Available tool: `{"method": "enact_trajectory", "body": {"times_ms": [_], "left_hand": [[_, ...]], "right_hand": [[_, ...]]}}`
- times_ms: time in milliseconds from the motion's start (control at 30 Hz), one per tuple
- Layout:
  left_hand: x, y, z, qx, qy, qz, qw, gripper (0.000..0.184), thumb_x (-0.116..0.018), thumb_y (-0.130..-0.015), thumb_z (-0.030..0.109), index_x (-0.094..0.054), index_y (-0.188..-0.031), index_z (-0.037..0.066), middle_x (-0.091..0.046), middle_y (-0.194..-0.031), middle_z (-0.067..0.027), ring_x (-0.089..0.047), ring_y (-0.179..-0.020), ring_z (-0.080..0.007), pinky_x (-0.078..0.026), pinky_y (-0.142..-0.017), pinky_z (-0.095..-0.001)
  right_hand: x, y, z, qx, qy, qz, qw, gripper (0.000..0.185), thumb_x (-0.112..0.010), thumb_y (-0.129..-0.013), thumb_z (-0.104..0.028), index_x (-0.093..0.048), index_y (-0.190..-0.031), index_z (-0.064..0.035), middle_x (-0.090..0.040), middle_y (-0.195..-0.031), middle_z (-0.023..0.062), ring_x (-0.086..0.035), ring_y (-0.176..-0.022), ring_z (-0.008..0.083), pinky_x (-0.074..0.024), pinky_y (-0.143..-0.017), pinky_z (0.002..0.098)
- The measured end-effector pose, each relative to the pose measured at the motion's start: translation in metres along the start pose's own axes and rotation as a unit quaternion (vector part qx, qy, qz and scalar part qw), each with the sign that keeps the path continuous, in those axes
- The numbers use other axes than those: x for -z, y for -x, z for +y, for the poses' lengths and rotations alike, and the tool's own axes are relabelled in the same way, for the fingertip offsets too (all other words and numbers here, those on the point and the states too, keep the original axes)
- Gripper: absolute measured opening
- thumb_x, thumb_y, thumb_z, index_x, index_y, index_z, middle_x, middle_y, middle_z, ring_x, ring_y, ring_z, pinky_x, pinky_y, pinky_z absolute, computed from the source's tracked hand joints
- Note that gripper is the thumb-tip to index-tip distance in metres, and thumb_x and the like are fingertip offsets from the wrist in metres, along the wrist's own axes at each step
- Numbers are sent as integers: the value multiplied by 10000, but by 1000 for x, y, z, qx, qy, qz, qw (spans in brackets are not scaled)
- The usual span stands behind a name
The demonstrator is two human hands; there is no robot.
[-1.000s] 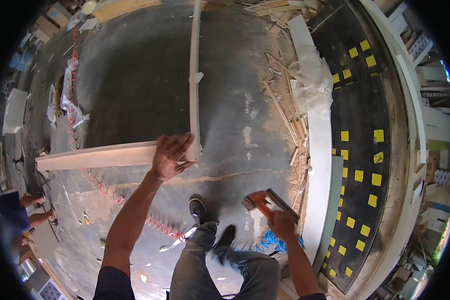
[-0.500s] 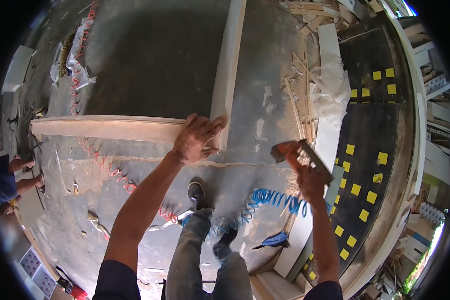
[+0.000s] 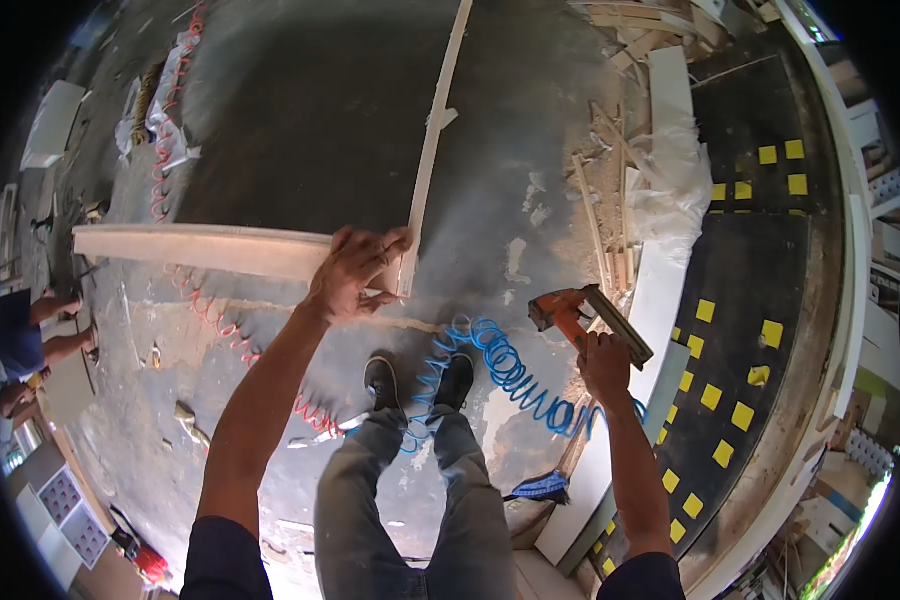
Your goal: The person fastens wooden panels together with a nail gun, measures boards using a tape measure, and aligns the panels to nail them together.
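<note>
Between frame edge (image 3: 429, 165) and right hand's (image 3: 606, 368) orange tool (image 3: 570, 314) lies open floor (image 3: 490, 255)

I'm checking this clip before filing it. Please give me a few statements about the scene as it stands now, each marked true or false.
1. The right hand holds an orange tool. True.
2. The left hand touches the wooden frame near its corner. True.
3. The coil nearest the right forearm is red. False: that coiled hose is blue.
4. Yellow squares dot the dark panel on the picture's right. True.
5. Both feet are on the wooden frame. False: the shoes are on the floor.
</note>
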State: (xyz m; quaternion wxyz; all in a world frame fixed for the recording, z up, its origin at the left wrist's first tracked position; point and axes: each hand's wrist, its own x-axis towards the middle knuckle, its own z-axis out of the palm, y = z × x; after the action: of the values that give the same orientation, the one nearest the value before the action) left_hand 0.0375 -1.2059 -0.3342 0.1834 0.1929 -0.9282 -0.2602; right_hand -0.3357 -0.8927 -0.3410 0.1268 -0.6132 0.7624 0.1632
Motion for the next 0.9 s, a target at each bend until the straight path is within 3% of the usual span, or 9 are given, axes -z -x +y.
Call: {"method": "enact_trajectory", "body": {"times_ms": [67,167,367,533,900], "left_hand": [[-3,2,-1,9,-7,-1,1000,997,-918,-521,238,-522,-1429,119,-540,-1444,-40,-550,-1113,-263,-366,-1012,-446],[0,0,5,31,-11,-10,999,999,-920,-521,231,-519,-1431,135,-530,-1457,-30,-552,-1100,-265,-365,-1009,-446],[-1,-1,6,41,-10,-18,999,1011,-922,-534,260,-495,-1446,170,-478,-1505,1,-542,-1116,-261,-337,-1031,-474],[-1,-2,7,42,-28,-9,999,962,-926,-531,270,-544,-1405,144,-546,-1448,-7,-557,-1095,-253,-352,-1017,-467],[-2,-1,0,16,-4,11,1000,997,-924,-482,250,-550,-1399,138,-558,-1431,-15,-563,-1081,-246,-368,-992,-447]], "right_hand": [[-25,-6,-8,18,-6,-2,1000,287,-711,-844,-266,-594,-976,-39,-656,-926,149,-625,-910,312,-441,-870,461],[-56,0,-23,-7,-36,-83,996,310,-723,-849,-289,-598,-987,-41,-661,-944,149,-625,-921,314,-439,-879,461],[-76,23,-28,-32,-74,-44,996,311,-723,-858,-282,-577,-1012,-55,-650,-944,150,-617,-944,320,-438,-867,474],[-71,37,-12,-74,-71,-19,995,320,-727,-858,-276,-560,-1020,-56,-640,-954,151,-613,-951,322,-440,-854,480],[-74,21,-7,-126,-55,-25,990,336,-740,-837,-263,-562,-1021,-45,-648,-980,162,-619,-963,326,-452,-865,478]]}}
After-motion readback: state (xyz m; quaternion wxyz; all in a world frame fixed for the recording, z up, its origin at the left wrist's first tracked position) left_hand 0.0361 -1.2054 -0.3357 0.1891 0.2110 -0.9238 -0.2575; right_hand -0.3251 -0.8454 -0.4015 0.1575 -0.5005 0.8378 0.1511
